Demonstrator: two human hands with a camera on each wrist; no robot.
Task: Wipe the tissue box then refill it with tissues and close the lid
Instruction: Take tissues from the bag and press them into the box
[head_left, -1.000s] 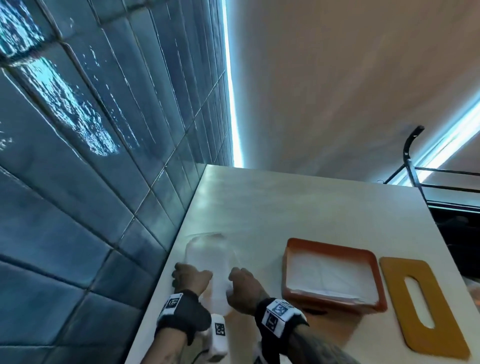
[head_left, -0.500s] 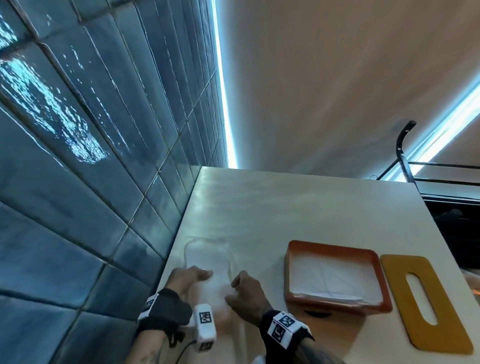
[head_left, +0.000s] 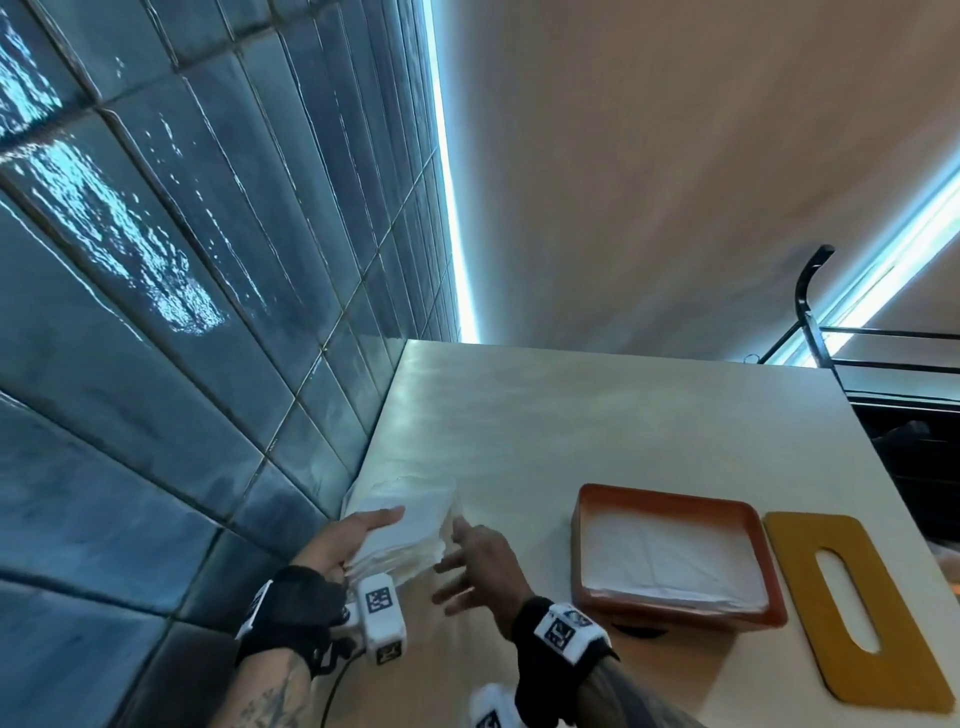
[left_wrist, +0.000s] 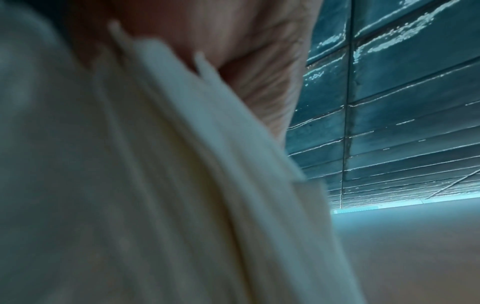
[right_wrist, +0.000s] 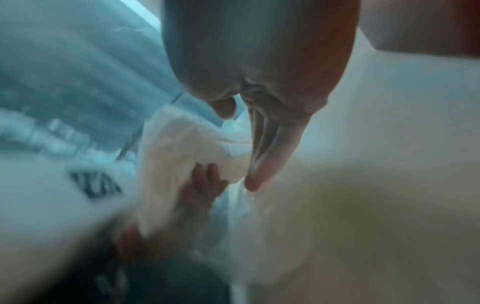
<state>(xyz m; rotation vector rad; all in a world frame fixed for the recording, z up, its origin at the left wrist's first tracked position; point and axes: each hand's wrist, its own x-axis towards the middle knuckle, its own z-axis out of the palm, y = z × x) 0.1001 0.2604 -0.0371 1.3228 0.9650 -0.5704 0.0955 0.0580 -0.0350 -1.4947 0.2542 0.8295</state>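
My left hand (head_left: 345, 538) has the stack of tissues (head_left: 410, 525) lifted at the near left of the table (head_left: 571, 415), close to the tiled wall (head_left: 156, 312). The fingers lie long over the top of the stack, and the left wrist view shows skin pressed against the folded edges, so I take it the thumb is underneath and the hand is clamped on the stack, though the thumb itself is hidden. My right hand (head_left: 480, 558) sits just beside the stack's right edge with fingers spread and nothing in it; whether a fingertip touches the tissues or the thin plastic wrap (right_wrist: 233, 226) I cannot tell, since the right wrist view is blurred. To do this step well, I would keep the stack level and squeezed flat so the lower sheets do not fan out, bring the right hand under the free end for support, and carry it to the right, low over the table. Then I would set it down square inside the tissue box (head_left: 675, 613) — one long edge first, then the rest — and not drop it. The box is a shallow orange-red tray, open on top, lying flat to the right of my hands, with white tissues already in its bottom. Its lid (head_left: 857, 613), a mustard-yellow board with a long rounded slot, lies flat on the table just to the right of the box — off, not yet fitted.
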